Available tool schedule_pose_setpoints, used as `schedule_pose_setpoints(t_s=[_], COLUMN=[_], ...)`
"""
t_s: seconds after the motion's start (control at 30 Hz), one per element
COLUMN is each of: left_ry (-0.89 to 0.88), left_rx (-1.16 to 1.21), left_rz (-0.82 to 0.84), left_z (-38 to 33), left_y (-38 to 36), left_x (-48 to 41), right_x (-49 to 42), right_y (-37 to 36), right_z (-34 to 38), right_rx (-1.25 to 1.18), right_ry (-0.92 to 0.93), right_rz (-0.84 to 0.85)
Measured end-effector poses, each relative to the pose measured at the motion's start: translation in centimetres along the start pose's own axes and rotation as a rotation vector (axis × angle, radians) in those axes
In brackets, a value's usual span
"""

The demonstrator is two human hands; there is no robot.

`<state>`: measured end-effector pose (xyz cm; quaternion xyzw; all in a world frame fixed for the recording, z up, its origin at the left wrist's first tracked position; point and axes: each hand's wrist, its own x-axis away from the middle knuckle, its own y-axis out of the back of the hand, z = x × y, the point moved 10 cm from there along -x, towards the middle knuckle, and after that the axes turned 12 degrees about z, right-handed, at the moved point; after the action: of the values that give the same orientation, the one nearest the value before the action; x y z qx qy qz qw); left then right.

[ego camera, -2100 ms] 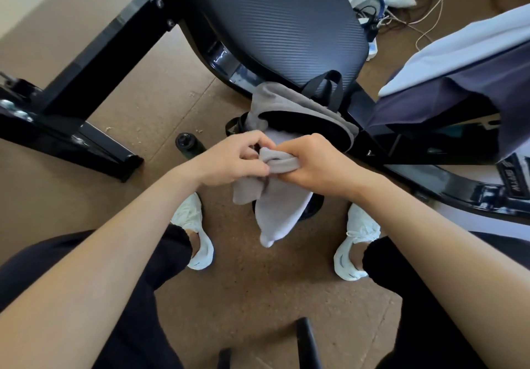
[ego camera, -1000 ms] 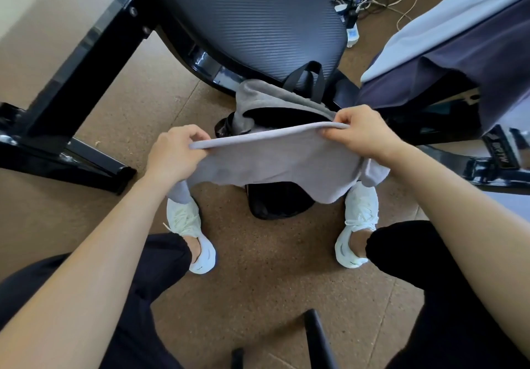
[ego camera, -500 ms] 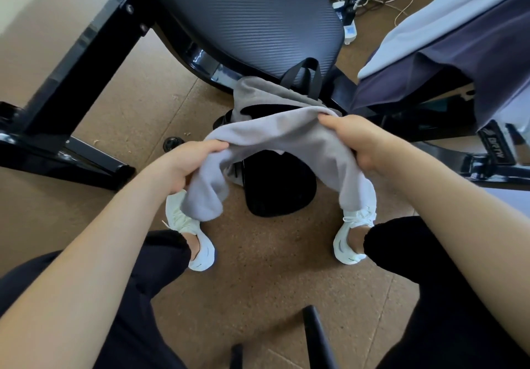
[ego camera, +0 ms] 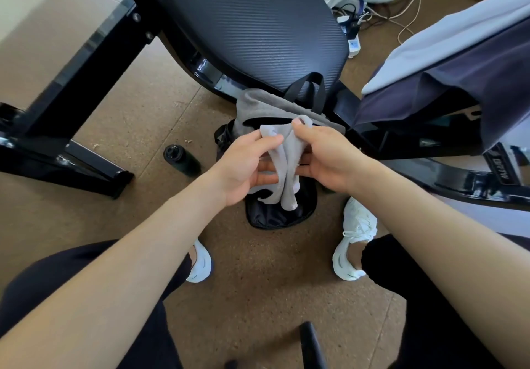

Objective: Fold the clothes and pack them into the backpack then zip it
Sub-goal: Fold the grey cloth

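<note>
- Our left hand [ego camera: 243,165] grasps the small light grey soft cloth [ego camera: 284,165]: the thumb lies on top of the fabric and the fingers are underneath it.
- Our right hand [ego camera: 329,159] grasps the same cloth from the other side, with the thumb pressing on its upper edge.
- The cloth is bunched between both hands, which are almost touching, and its loose ends hang down.
- The cloth is in the air, just in front of the grey and black fabric backpack [ego camera: 266,104].
- The backpack stands on the brown floor [ego camera: 129,116] with its top open, leaning against the black padded bench seat [ego camera: 258,24].
- A black round bottle [ego camera: 180,157] lies on the floor to the left of the backpack.
- A dark navy garment [ego camera: 464,70] and a white garment [ego camera: 436,30] are draped on the black frame to the right.
- Our two white sport shoes [ego camera: 355,236] are on either side below the backpack.
</note>
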<state>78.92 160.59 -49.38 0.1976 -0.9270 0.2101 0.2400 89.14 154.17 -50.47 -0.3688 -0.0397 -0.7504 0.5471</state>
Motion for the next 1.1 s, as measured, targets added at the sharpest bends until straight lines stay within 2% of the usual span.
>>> schedule_pose_setpoints(t_s=[0.37,0.53,0.73,1.0,1.1], left_ry=[-0.071,-0.075,-0.104,-0.131,-0.139], left_rx=[-0.107,0.055,0.194,0.336,0.369], left_rz=[-0.079,-0.091,-0.211,-0.437,-0.486], left_z=[-0.5,-0.6,-1.0,-0.9,-0.8], left_y=[0.6,1.1,4.3,6.9,7.3], left_x=[-0.3,-0.3,-0.1,1.2,1.6], right_x=[0.5,0.8,0.6,1.4,1.7], right_y=[-1.8,-2.1,-1.4,-2.7,-3.5], right_z=[1.3,1.9,1.6,3.5,3.7], right_rx=[-0.147,0.086,0.388,0.597,0.711], right_ry=[0.034,0.051,0.070,0.389,0.453], right_rz=[0.141,0.197,0.167,0.094,0.076])
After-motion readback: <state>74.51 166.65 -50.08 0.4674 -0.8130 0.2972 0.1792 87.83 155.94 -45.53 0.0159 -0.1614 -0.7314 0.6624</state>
